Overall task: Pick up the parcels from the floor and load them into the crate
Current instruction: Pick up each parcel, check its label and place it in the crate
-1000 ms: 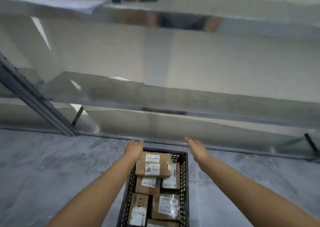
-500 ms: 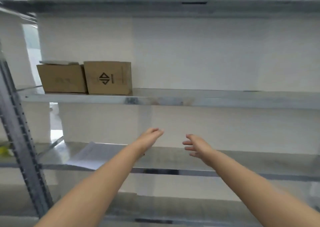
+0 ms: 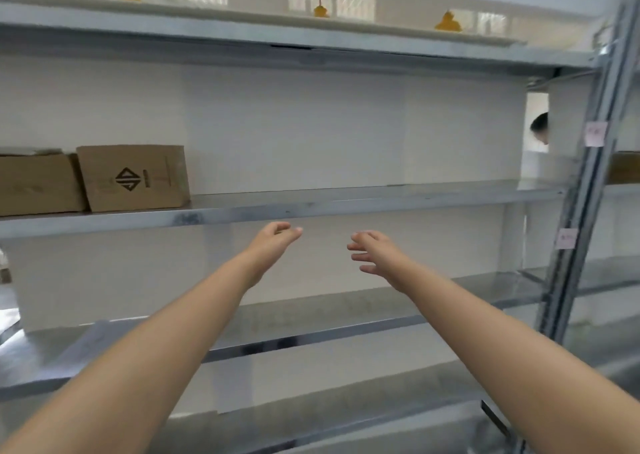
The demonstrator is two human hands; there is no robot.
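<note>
View lifted off the floor; crate and parcels out of sight, both hands empty.

Left to right: two cardboard boxes [image 3: 104, 180] sit on the middle shelf [image 3: 346, 202]; the left hand [image 3: 273, 242] is loosely curled and holds nothing; the right hand [image 3: 375, 251] has its fingers spread, also bare; a grey upright post [image 3: 585, 190] stands at far right. A second ago both hands hung over the crate of parcels on the floor; now only shelving shows. Judgement: loading has paused or finished; parcels remaining cannot be told.
</note>
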